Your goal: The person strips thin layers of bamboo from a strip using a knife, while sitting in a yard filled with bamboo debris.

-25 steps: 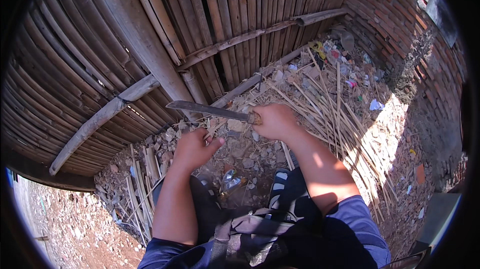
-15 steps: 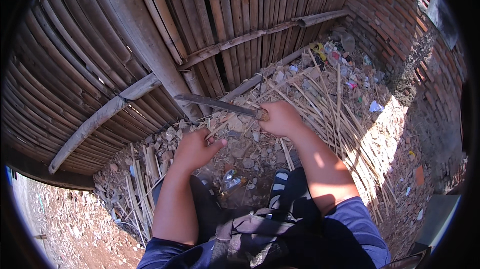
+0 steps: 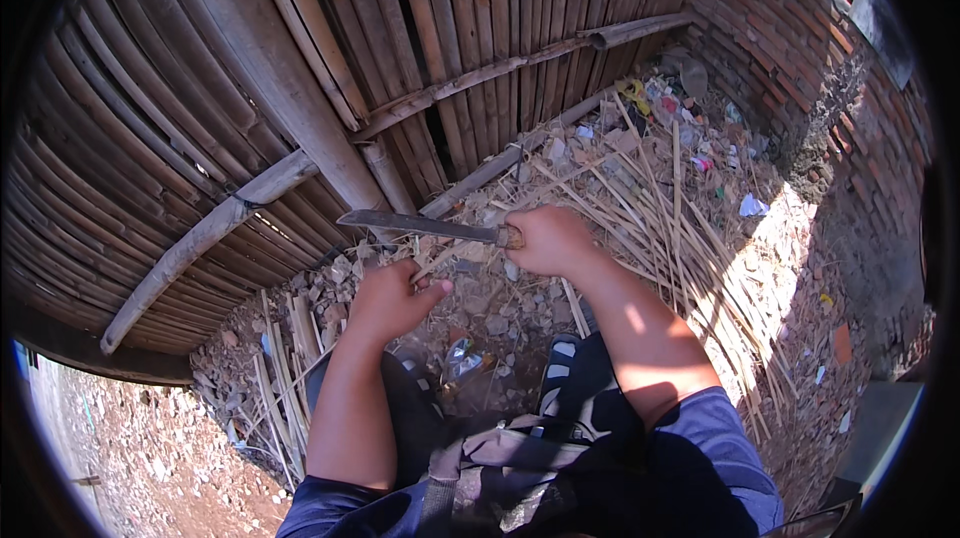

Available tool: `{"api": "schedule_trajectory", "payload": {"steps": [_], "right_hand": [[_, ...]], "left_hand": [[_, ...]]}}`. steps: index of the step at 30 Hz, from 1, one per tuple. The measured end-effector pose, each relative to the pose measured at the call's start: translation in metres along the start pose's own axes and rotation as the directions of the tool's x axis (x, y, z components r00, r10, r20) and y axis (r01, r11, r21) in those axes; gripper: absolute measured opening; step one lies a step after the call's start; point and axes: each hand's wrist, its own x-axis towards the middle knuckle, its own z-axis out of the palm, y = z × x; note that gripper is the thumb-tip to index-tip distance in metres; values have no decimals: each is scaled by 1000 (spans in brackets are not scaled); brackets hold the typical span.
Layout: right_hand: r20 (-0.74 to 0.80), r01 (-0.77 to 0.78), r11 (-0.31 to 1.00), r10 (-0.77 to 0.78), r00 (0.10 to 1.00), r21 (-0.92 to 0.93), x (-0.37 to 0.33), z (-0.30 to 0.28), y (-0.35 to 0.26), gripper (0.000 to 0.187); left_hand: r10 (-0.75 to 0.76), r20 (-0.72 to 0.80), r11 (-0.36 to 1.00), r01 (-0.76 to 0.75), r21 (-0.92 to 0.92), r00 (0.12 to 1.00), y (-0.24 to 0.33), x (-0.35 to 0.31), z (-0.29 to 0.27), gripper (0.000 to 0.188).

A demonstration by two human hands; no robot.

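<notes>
My right hand (image 3: 550,239) is closed around the brown handle of a machete (image 3: 425,226). Its long dark blade points left, almost level, above and slightly beyond my left hand (image 3: 390,300). The left hand is curled, with its thumb pointing right. Between its fingers sits a thin bamboo strip (image 3: 440,259), slanting up to the right beneath the blade. Part of the strip is hidden by the fingers, and I cannot tell whether the blade touches it.
Many long bamboo strips (image 3: 690,268) lie on the rubble to the right, and a smaller bundle (image 3: 283,378) is at the left. A bamboo slat wall (image 3: 480,38) rises ahead, with a brick wall (image 3: 780,48) at right. Litter (image 3: 660,103) fills the far corner.
My right hand has shifted slightly left with the machete, and the blade is lower at its tip and more level. The left hand has hardly moved.
</notes>
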Motion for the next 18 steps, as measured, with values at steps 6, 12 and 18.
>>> {"api": "schedule_trajectory", "payload": {"steps": [6,12,18], "right_hand": [[-46,-30,997,33,998,64,-1,-2,3,35],[-50,-183,971,193,980,156,4,-3,23,40],[-53,-163,981,169,984,105,8,5,32,39]], "left_hand": [[42,-26,999,-42,13,999,0,1,2,58],[48,-54,999,-49,-23,997,-2,0,0,56],[43,-39,999,-43,-2,998,-2,1,-1,56]]}}
